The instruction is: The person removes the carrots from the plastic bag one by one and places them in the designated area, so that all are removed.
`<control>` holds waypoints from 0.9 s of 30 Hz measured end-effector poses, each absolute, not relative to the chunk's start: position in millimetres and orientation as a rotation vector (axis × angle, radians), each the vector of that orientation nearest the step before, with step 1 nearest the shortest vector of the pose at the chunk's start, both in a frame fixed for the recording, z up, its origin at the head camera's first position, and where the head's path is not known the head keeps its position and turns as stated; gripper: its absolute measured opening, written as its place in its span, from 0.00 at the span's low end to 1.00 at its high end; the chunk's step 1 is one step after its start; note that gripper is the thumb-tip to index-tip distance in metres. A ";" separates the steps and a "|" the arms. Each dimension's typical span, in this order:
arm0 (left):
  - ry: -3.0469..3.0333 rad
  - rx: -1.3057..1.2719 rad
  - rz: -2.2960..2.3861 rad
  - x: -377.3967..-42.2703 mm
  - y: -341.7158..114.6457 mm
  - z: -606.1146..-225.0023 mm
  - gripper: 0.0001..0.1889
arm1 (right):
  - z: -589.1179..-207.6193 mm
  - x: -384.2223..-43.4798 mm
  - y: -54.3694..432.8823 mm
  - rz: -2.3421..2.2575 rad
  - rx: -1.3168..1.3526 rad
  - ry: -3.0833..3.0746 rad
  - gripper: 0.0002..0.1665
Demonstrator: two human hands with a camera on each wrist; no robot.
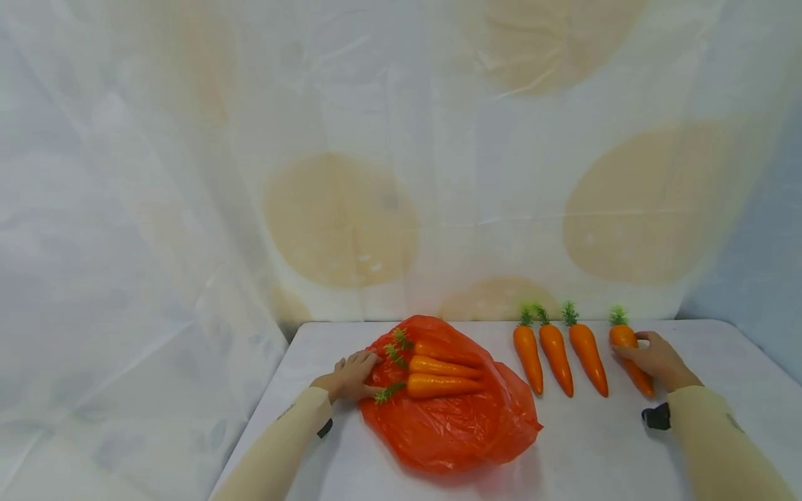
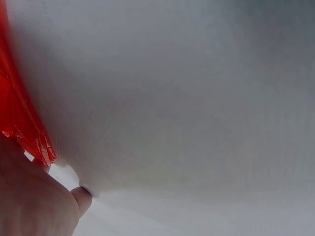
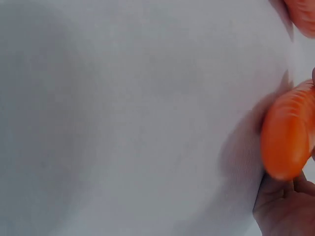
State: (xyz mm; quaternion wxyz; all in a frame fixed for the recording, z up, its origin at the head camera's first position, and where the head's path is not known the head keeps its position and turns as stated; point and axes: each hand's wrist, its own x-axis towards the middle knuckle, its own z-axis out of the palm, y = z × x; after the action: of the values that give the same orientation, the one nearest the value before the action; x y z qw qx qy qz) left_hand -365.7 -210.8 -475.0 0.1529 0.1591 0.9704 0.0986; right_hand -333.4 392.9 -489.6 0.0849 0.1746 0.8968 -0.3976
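Note:
On the left, a crumpled red plastic bag lies spread on the table with three orange carrots on it, their green tops toward my left hand. That left hand holds the bag's left edge; in the left wrist view the red film reaches down to the fingers. Far to the right, my right hand grips a carrot around its upper half, thumb on the left side. Its rounded orange end shows large beside the hand in the right wrist view.
Three more carrots lie in a row between the bag and my right hand, tops pointing to the back. They rest on a white table. A pale sheet with tan spots hangs behind the table's back edge.

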 end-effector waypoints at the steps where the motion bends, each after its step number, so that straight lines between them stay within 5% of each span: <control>1: 2.784 0.461 0.286 -365.5 -210.9 -474.5 0.37 | -489.9 -333.1 393.4 -1.187 0.509 2.677 0.65; 27: 2.805 0.496 0.307 -367.5 -217.5 -466.6 0.36 | -485.4 -331.5 394.7 -1.258 0.448 2.590 0.66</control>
State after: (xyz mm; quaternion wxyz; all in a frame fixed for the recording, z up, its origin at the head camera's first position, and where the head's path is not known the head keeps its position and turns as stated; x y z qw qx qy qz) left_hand -367.5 -217.5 -466.6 0.1377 0.1713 0.9698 0.1061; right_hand -331.5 394.7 -485.4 0.1135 0.1526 0.8831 -0.4290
